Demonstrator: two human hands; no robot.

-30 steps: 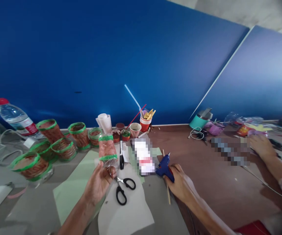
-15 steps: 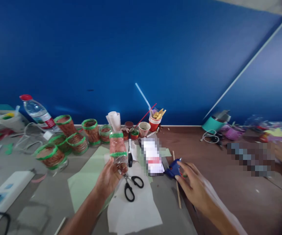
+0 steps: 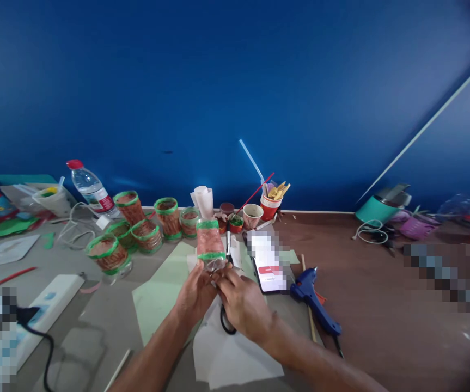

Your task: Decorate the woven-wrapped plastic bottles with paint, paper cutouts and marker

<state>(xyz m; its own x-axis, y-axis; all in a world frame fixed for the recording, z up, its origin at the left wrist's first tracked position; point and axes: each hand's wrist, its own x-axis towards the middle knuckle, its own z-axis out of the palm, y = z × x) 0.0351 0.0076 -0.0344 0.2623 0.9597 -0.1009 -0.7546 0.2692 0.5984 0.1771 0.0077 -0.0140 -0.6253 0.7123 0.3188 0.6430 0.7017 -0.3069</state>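
My left hand (image 3: pixel 197 296) grips the near, clear end of a cut plastic bottle (image 3: pixel 211 239), painted brown with green bands and held up above the table. Against that same near end the fingers of my right hand (image 3: pixel 243 302) are closed, touching the left fingertips; exactly what they pinch is hidden. Beneath the right hand, a black handle loop of the scissors (image 3: pixel 227 322) shows on a white paper sheet (image 3: pixel 235 370). To the right lies a blue glue gun (image 3: pixel 315 302), apart from both hands, beside a thin wooden stick (image 3: pixel 312 324).
Several brown-and-green painted bottle pieces (image 3: pixel 147 237) stand at the left, before a water bottle (image 3: pixel 92 190). A phone (image 3: pixel 268 267) lies right of the hands. Behind it is a red cup (image 3: pixel 270 207) of plastic cutlery. A white power strip (image 3: pixel 50 310) is at the left.
My right hand has let go of the glue gun, which now lies on the table, and has come left to the near end of the painted bottle. The view has turned left.
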